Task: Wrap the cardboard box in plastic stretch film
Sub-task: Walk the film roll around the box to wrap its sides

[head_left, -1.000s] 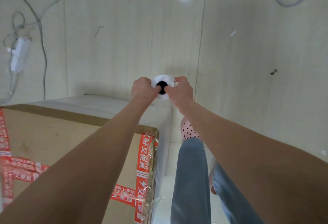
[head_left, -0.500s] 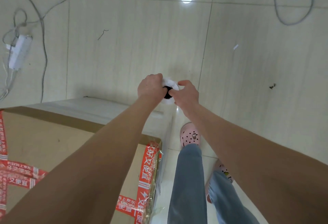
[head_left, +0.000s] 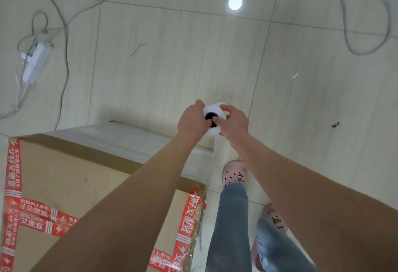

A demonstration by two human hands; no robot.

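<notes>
We hold the stretch film roll (head_left: 214,118) out in front of us and above the floor (head_left: 172,56), beyond the far right corner of the cardboard box (head_left: 86,174). The box stands on the floor at lower left, just beside our legs. Both hands are close together and clamped on the roll: the left hand (head_left: 191,119) wraps its left side, and the right hand (head_left: 233,122) grips the right side with a digit at the dark core. A faint web of film (head_left: 216,149) appears to run down from the roll to the box corner. In our judgement the main risk is tension. Too hard a pull may tear the web on the sharp corner or drag the box. Too little pull leaves slack and wrinkles. The roll may also slip if the grip on the core loosens as it turns. The loose cables (head_left: 64,34) and the power strip (head_left: 36,62) lie on the floor past the box, and walking round it in slippers (head_left: 233,173) invites a trip. The roll is seen end-on, so its length and remaining film cannot be judged. The film is nearly transparent, so coverage on the side faces is hard to confirm. The left and near edges of the box are cut off, our forearms cover part of its taped top, and the left fingertips are hidden behind the roll.
</notes>
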